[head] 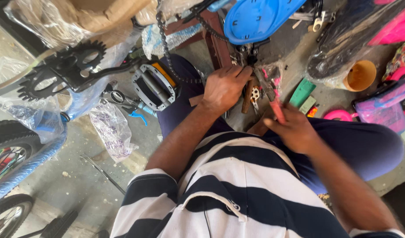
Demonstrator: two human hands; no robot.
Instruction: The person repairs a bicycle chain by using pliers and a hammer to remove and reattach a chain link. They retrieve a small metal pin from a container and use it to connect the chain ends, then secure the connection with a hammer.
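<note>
At eleven o'clock, the largest container is a clear plastic bag [39, 22] wrapped round brown cardboard; the black chainring [57, 72] and crank stand just below it. At three o'clock a pink and purple case [385, 108] lies half in frame; its contents cannot be made out. At two o'clock an orange cup [360, 76] lies on its side with its mouth toward the camera, and nothing shows inside it. At nine o'clock a small crumpled plastic bag [111, 128] lies on the concrete floor [75, 176]; what it holds cannot be told.

The person sits in a striped shirt [229, 194] and dark trousers. Just above centre the left hand [224, 86] lies palm down, fingers curled and pressed onto a cluster of small tools [252, 94] near the bicycle chain [171, 61], which hangs toward twelve o'clock. Whether it grips any one tool cannot be told. The right hand [292, 128], at about three o'clock from centre and blurred, is closed round the red-handled tool [276, 108], whose metal end points toward the same cluster. A grey pedal [155, 86] with an orange reflector sits at ten o'clock.
</note>
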